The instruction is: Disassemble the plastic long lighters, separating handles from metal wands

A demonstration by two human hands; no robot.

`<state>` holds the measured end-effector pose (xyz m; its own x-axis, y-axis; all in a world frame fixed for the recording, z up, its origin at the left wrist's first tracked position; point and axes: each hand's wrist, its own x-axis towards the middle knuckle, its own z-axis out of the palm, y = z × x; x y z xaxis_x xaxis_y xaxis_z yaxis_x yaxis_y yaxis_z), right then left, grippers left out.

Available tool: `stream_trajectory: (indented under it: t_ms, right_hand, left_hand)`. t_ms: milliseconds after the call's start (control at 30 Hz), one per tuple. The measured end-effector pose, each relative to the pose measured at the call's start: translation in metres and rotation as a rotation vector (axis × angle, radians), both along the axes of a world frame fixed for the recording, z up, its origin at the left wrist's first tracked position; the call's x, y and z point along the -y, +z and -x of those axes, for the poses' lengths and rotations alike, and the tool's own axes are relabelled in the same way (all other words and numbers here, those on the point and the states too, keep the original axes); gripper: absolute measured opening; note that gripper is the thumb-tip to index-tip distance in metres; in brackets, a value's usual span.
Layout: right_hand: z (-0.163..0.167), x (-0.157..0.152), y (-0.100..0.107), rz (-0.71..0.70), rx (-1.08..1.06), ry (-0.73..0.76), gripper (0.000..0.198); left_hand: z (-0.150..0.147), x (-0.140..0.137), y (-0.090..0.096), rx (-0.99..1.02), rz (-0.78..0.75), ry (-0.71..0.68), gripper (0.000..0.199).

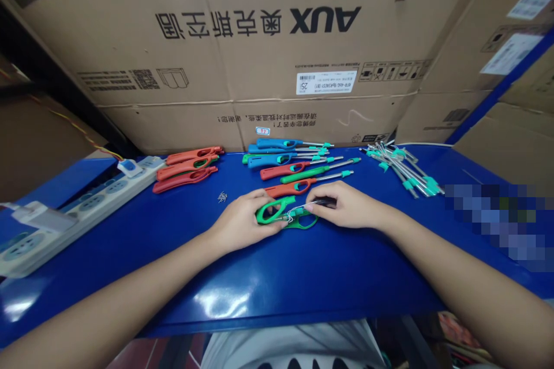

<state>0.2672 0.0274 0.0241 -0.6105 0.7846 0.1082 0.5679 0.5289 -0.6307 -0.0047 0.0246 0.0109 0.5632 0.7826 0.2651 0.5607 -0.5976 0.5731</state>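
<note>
Green handle pieces (pixel 276 207) sit unclosed around mid-bench (pixel 242 288), the left hand (pixel 249 219) gripping one while the right hand (pixel 341 206) clasps something dark (pixel 325 202) beside a white wire (pixel 290 218). Near the back edge, rod-fitted handles (pixel 270 159) look assembled; orange handles (pixel 178 170), back left, and loose rods (pixel 400 169), toward the back-right corner, seem unjoined yet.

Glossy blue table (pixel 324 277); long-nosed lighters (pixel 274 173) lie side by side on it, approx. parallel, bodies red, blue & green. L of lighters: small metal pcs. (pixel 222 197) in a tiny heap, then orange-red handles (pixel 173 173), then white power strip (pixel 103 196) w/ plugs. R of lighters: piled metal tubes (pixel 404 170) w/ teal ends.
</note>
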Motion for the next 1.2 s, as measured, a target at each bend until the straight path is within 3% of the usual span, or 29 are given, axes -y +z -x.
stream_trajectory:
  t_ms: [133, 500, 700, 800, 933, 1033, 1100, 1200]
  right_hand:
    - [0.000, -0.001, -0.002, -0.040, -0.004, 0.012, 0.027]
    - [-0.008, -0.003, 0.013, 0.018, -0.092, -0.078, 0.033]
    - [-0.014, -0.008, 0.015, 0.038, -0.145, -0.101, 0.037]
    - [-0.026, -0.016, 0.018, 0.005, -0.225, -0.199, 0.041]
    - [-0.023, -0.016, 0.022, -0.037, -0.338, -0.235, 0.047]
    - [0.002, -0.001, 0.018, -0.017, -0.420, -0.158, 0.044]
    - [0.023, 0.011, 0.012, 0.011, -0.448, -0.101, 0.041]
    - [0.045, 0.023, 0.005, 0.099, -0.373, -0.065, 0.032]
  left_hand:
    - [-0.002, -0.001, -0.005, -0.014, -0.026, -0.042, 0.025]
    - [0.005, -0.002, 0.005, -0.159, -0.073, -0.110, 0.023]
    - [0.023, -0.008, 0.032, -0.260, -0.089, -0.148, 0.024]
    - [0.036, -0.015, 0.043, -0.304, -0.055, -0.122, 0.025]
    - [0.026, -0.014, 0.042, 0.063, 0.135, 0.020, 0.033]
    - [0.000, 0.001, 0.035, 0.367, 0.448, 0.131, 0.037]
    - [-0.017, 0.012, 0.031, 0.499, 0.644, 0.172, 0.041]
    - [-0.030, 0.023, 0.028, 0.611, 0.818, 0.219, 0.047]
